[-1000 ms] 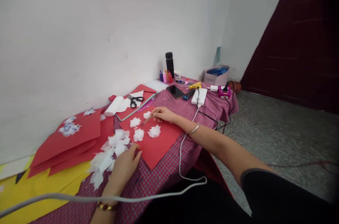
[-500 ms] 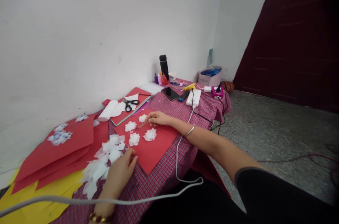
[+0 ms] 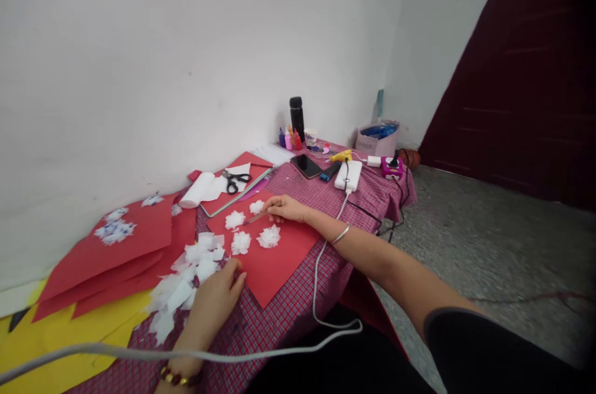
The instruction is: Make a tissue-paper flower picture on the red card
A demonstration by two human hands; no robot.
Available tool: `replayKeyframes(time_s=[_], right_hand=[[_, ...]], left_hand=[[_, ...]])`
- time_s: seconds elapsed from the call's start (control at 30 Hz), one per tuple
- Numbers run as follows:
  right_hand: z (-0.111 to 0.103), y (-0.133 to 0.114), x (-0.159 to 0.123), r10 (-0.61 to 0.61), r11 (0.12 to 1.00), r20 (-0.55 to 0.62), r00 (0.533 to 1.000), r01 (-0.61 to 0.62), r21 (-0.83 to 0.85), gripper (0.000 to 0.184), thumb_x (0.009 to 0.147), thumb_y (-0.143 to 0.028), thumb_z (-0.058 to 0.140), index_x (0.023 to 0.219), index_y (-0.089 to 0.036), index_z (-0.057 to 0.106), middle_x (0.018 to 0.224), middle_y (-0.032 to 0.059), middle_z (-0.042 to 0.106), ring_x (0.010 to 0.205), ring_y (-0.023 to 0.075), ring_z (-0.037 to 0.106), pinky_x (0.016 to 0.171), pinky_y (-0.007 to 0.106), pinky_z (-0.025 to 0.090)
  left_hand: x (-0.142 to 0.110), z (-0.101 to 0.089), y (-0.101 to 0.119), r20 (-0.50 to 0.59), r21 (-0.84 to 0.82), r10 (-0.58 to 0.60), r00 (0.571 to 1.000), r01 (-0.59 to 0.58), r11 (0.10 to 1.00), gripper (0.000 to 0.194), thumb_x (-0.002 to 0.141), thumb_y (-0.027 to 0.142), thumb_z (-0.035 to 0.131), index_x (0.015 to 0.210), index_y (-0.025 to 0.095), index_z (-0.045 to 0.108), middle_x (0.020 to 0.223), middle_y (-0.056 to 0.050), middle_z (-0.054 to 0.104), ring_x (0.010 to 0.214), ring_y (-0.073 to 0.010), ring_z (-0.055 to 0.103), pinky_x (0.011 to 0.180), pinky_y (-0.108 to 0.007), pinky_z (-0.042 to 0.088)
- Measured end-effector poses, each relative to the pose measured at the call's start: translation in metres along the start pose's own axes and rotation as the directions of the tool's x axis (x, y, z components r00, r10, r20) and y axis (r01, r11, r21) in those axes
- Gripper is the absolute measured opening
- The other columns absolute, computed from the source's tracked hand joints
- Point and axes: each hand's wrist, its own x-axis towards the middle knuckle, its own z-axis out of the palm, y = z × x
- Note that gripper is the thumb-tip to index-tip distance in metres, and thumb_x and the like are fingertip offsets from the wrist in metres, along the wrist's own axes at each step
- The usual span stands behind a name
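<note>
My right hand pinches a thin paintbrush over a red paper sheet. The brush tip points left, among several white crumpled tissue flowers; I cannot tell whether it touches the sheet. My left hand rests at the sheet's near left edge with its fingers curled in. What those fingers hold, if anything, is hidden. Just left of it lies a heap of loose white tissue pieces.
Red sheets with blue-dabbed flowers lie left, over yellow sheets. Behind are a tissue roll, scissors, a phone, paint bottles and a black flask. A white cable crosses in front.
The view swings slightly right, then back left. Both hands stay in nearly the same places at the red sheet, and the paintbrush remains among the flowers with only a slight shift.
</note>
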Motion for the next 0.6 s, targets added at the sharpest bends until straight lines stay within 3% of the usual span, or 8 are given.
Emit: replayKeyframes(time_s=[0.17, 0.4, 0.6], right_hand=[[0.003, 0.000, -0.005, -0.019, 1.000, -0.021, 1.000, 0.019, -0.001, 0.022, 0.076, -0.028, 0.066, 0.090, -0.012, 0.066, 0.055, -0.0030, 0.063, 0.041, 0.0063, 0.050, 0.044, 0.018, 0.040], [-0.005, 0.012, -0.003, -0.053, 0.996, -0.069, 0.996, 0.058, 0.073, 0.032, 0.073, -0.038, 0.069, 0.092, -0.013, 0.064, 0.060, -0.0016, 0.063, 0.044, 0.0071, 0.050, 0.044, 0.020, 0.037], [-0.007, 0.015, -0.004, -0.069, 0.992, -0.119, 0.991, 0.080, 0.095, 0.037, 0.071, -0.043, 0.072, 0.091, -0.013, 0.065, 0.060, 0.0000, 0.063, 0.044, 0.0080, 0.049, 0.046, 0.021, 0.036]], left_hand=[[-0.005, 0.002, 0.004, -0.058, -0.052, -0.013, 0.998, 0.010, 0.999, 0.004, 0.094, 0.023, 0.050, 0.093, 0.020, 0.053, 0.085, -0.003, 0.067, 0.083, -0.0193, 0.064, 0.069, -0.026, 0.040], [-0.011, 0.002, 0.005, -0.089, -0.075, -0.032, 0.995, 0.025, 0.997, 0.023, 0.095, 0.034, 0.055, 0.107, 0.015, 0.060, 0.101, -0.006, 0.064, 0.090, -0.0187, 0.063, 0.082, -0.039, 0.052], [-0.012, 0.003, 0.005, -0.105, -0.070, -0.018, 0.994, 0.010, 0.997, 0.027, 0.094, 0.034, 0.057, 0.113, 0.015, 0.060, 0.110, -0.008, 0.062, 0.093, -0.0195, 0.063, 0.082, -0.040, 0.054]])
